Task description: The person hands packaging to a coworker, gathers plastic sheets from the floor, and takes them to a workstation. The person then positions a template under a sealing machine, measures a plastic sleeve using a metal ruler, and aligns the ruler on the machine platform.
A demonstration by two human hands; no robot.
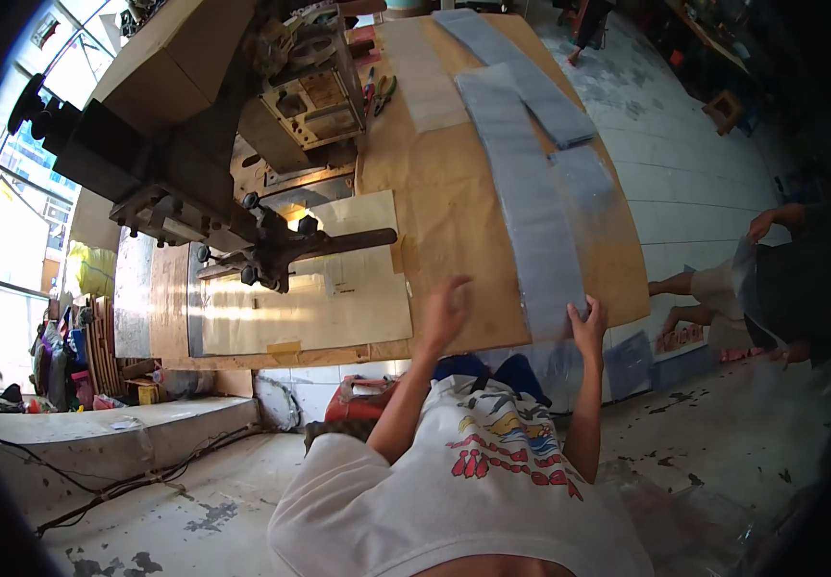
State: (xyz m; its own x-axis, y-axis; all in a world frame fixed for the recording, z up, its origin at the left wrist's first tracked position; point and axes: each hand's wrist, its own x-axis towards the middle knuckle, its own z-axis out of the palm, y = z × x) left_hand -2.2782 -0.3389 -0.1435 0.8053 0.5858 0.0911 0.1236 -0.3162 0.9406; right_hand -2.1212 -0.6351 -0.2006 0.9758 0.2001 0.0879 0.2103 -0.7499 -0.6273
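My right hand point(587, 327) is at the near right corner of a long stack of blue-grey plastic sleeves point(531, 212), touching its edge with thumb and fingers apart. To the left, my left hand point(445, 313) hovers over the brown tabletop point(463, 250) near its front edge. Its fingers are partly curled and smeared by motion; nothing shows in them. A second blue-grey strip point(521, 77) lies slantwise at the far end, overlapping the stack. Beside the stack on the right sits a shorter blue-grey piece point(583, 183).
At left stands a dark press machine point(271, 240) with a bar over a pale taped sheet point(338, 313). Behind it are a metal frame point(314, 101) and pliers point(385, 93). A translucent strip point(425, 77) lies farther back. Another person point(771, 279) is at right, hands low.
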